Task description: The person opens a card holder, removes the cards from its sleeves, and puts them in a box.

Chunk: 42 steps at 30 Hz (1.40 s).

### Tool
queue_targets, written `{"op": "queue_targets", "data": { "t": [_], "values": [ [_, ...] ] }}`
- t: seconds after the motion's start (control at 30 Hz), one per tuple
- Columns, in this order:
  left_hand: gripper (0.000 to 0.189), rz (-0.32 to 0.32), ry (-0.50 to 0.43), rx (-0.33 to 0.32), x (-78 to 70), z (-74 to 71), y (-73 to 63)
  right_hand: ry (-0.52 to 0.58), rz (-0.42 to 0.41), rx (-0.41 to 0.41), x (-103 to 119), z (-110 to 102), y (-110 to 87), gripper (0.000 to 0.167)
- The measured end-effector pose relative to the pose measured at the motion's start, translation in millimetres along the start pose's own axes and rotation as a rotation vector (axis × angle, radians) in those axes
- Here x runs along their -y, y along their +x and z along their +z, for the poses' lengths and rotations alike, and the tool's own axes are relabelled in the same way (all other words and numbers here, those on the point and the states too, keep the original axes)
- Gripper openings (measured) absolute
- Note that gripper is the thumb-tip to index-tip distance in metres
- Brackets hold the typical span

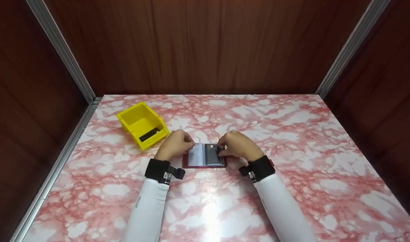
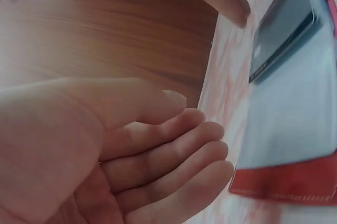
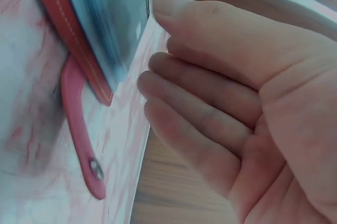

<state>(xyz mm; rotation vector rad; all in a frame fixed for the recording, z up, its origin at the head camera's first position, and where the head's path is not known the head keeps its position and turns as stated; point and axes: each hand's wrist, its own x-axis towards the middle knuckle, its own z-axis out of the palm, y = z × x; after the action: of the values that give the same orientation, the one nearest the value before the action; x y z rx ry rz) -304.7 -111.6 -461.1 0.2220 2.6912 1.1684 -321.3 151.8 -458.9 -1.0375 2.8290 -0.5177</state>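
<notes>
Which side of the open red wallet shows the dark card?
The side nearer the right hand: the dark card lies there; the opposite side shows a pale sleeve.

The white-sleeved left forearm (image 1: 145, 210) and right forearm (image 1: 282, 208) reach forward, slanting toward each other. The left hand (image 1: 174, 146) curves its fingers loosely, thumb tip close to the index finger. The right hand (image 1: 239, 145) faces it, apart, fingers gently bent, thumb extended.
</notes>
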Motion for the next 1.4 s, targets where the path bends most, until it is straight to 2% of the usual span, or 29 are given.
{"op": "queue_targets", "data": {
  "t": [0.13, 0.27, 0.4, 0.5, 0.8, 1.4],
  "values": [
    [0.012, 0.023, -0.132, 0.016, -2.3, 13.0, 3.4, -0.013, 0.026, 0.009, 1, 1, 0.4, 0.027],
    [0.009, -0.001, -0.235, 0.068, -5.8, 25.7, 5.4, -0.024, 0.041, 0.005, 3, 1, 0.6, 0.024],
    [0.007, -0.047, -0.291, 0.07, -6.8, 34.8, 6.9, -0.031, 0.049, -0.008, 3, 3, 0.5, 0.022],
    [0.005, -0.064, -0.298, 0.065, -6.3, 38.1, 7.7, -0.041, 0.05, -0.009, 3, 5, 1.7, 0.022],
    [0.005, -0.06, -0.263, 0.063, -4.4, 41.4, 8.3, -0.051, 0.068, -0.018, 4, 10, 3.3, 0.015],
    [0.007, -0.049, -0.247, 0.067, 1.1, 47.8, 11.3, -0.074, 0.064, -0.059, 4, 13, 2.1, 0.021]
  ]
}}
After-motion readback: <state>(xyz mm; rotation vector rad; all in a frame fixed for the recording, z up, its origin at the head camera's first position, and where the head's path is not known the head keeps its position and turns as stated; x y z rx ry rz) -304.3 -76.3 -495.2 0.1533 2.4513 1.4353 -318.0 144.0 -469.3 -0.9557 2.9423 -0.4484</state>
